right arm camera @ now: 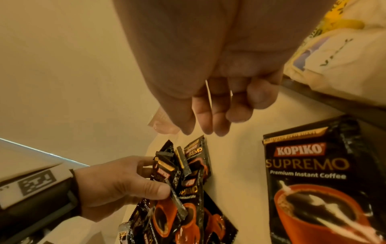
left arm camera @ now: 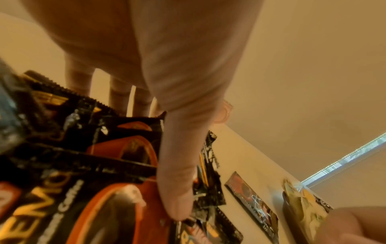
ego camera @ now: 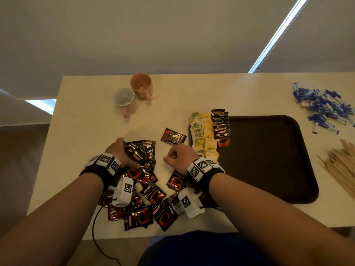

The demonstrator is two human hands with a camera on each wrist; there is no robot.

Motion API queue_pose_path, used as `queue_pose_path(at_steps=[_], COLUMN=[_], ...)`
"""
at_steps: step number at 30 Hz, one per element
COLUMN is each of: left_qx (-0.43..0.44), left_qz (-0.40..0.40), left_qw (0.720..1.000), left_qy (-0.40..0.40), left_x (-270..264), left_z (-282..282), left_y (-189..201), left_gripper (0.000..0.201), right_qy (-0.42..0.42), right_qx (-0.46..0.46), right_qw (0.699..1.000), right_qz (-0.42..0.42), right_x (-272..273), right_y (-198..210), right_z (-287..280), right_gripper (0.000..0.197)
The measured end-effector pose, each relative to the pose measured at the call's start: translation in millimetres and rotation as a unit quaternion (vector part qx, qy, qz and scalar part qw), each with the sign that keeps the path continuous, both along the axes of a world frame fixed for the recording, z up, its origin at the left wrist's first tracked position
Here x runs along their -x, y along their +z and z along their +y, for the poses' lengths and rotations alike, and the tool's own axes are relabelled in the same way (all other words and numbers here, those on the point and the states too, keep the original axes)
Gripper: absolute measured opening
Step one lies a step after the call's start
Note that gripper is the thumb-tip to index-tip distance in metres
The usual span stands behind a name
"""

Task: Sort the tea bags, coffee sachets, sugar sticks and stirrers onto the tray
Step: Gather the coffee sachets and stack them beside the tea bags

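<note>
A heap of black sachets printed "KOPIKO SUPREMO Premium Instant Coffee" [ego camera: 143, 191] lies at the table's [ego camera: 80, 116] 6 o'clock edge. The left hand [ego camera: 120, 153] grips several of them at the heap's 11 o'clock; the right hand [ego camera: 179, 156], fingers loosely curled, holds nothing. At 3 o'clock, the brown tray [ego camera: 269, 160] carries rows of yellow "TEA" bags [ego camera: 203, 135] and coffee sachets [ego camera: 221, 127]. Blue sugar sticks [ego camera: 322, 107] and wooden stirrers [ego camera: 340, 166] lie beyond.

On the table [ego camera: 86, 121], coffee sachets [ego camera: 142, 191] lie at six o'clock — tray [ego camera: 269, 160] at three, tea bags [ego camera: 201, 135] on its nine-o'clock edge, mugs [ego camera: 132, 93] at eleven.
</note>
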State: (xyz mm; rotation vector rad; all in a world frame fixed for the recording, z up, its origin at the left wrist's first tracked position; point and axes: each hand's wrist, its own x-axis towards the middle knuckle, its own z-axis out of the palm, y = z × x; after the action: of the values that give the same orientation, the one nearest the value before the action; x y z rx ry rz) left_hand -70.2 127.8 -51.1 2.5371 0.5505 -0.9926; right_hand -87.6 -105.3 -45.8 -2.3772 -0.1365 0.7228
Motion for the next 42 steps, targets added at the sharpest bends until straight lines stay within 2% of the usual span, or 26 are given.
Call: queue_pose_path(at_steps=[9, 16, 24, 33, 38, 42], left_qx=[0.032, 0.049, 0.054, 0.086, 0.098, 0.124], left_qz=[-0.032, -0.117, -0.196, -0.268, -0.291, -0.294], left_qw=[0.999, 0.992, 0.978, 0.955, 0.945, 0.939], left_qy=[0.013, 0.024, 0.056, 0.095, 0.112, 0.129], left_x=[2, 0, -19, -19, -22, -25], left_z=[-11, -11, -11, -19, -20, -20], left_y=[4, 15, 44, 72, 85, 94], left_gripper=[0.064, 0.049, 0.049, 0.049, 0.052, 0.05], right_qy=[-0.021, -0.026, -0.032, -0.027, -0.023, -0.046], right_qx=[0.005, 0.001, -0.011, -0.028, -0.029, -0.046], right_qw=[1.0, 1.0, 0.999, 0.999, 0.999, 0.998], right_qz=[0.0, -0.008, -0.008, 0.0, 0.0, -0.008], right_x=[-3, -5, -10, -17, -19, -22], right_y=[1, 4, 12, 20, 20, 24], right_z=[-1, -10, -25, -29, -28, -22], right_gripper=[0.025, 0.025, 0.02, 0.023, 0.024, 0.033])
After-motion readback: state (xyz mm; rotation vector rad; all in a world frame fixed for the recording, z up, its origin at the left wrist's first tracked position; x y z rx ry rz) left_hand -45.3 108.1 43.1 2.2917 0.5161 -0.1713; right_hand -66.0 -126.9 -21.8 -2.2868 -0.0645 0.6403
